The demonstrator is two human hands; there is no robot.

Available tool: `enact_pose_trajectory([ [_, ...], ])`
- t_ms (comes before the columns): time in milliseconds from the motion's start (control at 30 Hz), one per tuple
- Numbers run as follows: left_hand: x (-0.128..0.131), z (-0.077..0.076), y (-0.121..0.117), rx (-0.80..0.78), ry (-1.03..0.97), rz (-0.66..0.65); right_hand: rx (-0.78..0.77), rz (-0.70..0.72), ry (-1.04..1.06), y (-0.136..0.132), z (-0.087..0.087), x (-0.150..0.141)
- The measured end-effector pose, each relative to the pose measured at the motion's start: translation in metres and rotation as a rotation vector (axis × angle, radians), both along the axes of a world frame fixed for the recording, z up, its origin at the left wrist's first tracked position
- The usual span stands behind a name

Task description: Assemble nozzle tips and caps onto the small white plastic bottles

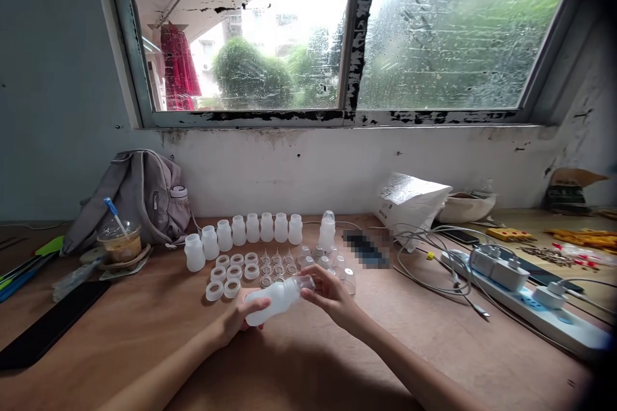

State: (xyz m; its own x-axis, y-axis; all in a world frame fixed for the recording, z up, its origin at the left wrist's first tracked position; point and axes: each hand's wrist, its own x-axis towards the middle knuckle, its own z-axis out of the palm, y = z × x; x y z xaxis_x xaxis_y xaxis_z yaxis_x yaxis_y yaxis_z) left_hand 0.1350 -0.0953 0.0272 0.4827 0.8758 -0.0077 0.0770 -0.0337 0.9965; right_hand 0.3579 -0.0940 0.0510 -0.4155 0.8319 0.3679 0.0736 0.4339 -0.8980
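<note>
A frosted baby bottle (276, 300) lies tilted in my left hand (237, 316), whose fingers are wrapped round its body, with the neck pointing up to the right. My right hand (331, 292) pinches a clear cap (306, 282) at the bottle's top end; whether the cap is fully seated I cannot tell. Just beyond my hands lie several white collar rings (218, 273), several clear nipples (277, 259) and several clear domed caps (349, 280). Behind them several open frosted bottles (238, 230) stand in a curved row. A capped bottle (327, 231) stands upright to their right.
At the left are a grey backpack (137, 196), an iced drink cup (119, 244) and a black flat slab (53, 324). A white power strip (573, 327), tangled cables (424, 270) and a white bag (409, 202) occupy the right. A window wall rises behind the table.
</note>
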Motion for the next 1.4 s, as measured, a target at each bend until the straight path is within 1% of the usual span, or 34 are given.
enact_pose_trajectory([
  [67,0.0,0.002,-0.001,-0.066,-0.068,-0.045,0.099,-0.01,-0.042,-0.004,0.007,0.002],
  [167,0.001,0.003,-0.004,-0.123,-0.143,-0.072,0.208,-0.032,-0.097,-0.008,0.013,0.004],
  [333,0.0,0.001,-0.002,-0.181,-0.136,-0.069,0.254,-0.073,-0.15,-0.008,0.012,0.005],
  [400,-0.003,0.001,0.0,-0.203,-0.126,-0.071,0.258,-0.101,-0.122,-0.004,0.013,0.009],
  [500,-0.011,0.0,0.004,-0.195,-0.124,-0.034,0.274,-0.236,0.002,0.005,0.017,0.022],
  [567,-0.016,-0.001,0.007,-0.172,-0.137,0.04,0.311,-0.368,-0.001,0.013,0.018,0.031],
  [600,-0.018,-0.001,0.009,-0.161,-0.151,0.081,0.334,-0.421,-0.059,0.016,0.017,0.034],
  [667,-0.02,-0.002,0.012,-0.134,-0.193,0.151,0.386,-0.474,-0.266,0.021,0.011,0.036],
  [767,-0.018,-0.004,0.016,-0.121,-0.244,0.215,0.491,-0.474,-0.615,0.024,-0.005,0.029],
  [867,-0.014,-0.003,0.015,-0.15,-0.265,0.248,0.562,-0.483,-0.868,0.025,-0.021,0.02],
  [933,-0.012,-0.001,0.012,-0.129,-0.279,0.241,0.57,-0.503,-0.937,0.025,-0.027,0.017],
  [967,-0.011,0.001,0.01,-0.113,-0.279,0.223,0.572,-0.518,-0.933,0.025,-0.027,0.017],
  [1033,-0.01,0.003,0.006,-0.089,-0.258,0.169,0.572,-0.528,-0.851,0.023,-0.025,0.015],
  [1100,-0.009,0.004,0.003,-0.069,-0.219,0.132,0.525,-0.487,-0.684,0.019,-0.02,0.012],
  [1133,-0.009,0.004,0.002,-0.044,-0.195,0.127,0.461,-0.433,-0.579,0.016,-0.018,0.009],
  [1167,-0.008,0.004,0.001,-0.005,-0.168,0.128,0.368,-0.363,-0.467,0.013,-0.016,0.006],
  [1267,-0.007,0.002,0.0,0.143,-0.043,0.106,-0.002,-0.163,-0.153,0.003,-0.013,-0.006],
  [1333,-0.008,0.001,-0.001,0.254,0.09,0.095,-0.222,-0.101,-0.009,-0.001,-0.014,-0.012],
  [1400,-0.008,0.001,-0.003,0.395,0.253,0.132,-0.388,-0.07,0.071,-0.004,-0.017,-0.016],
])
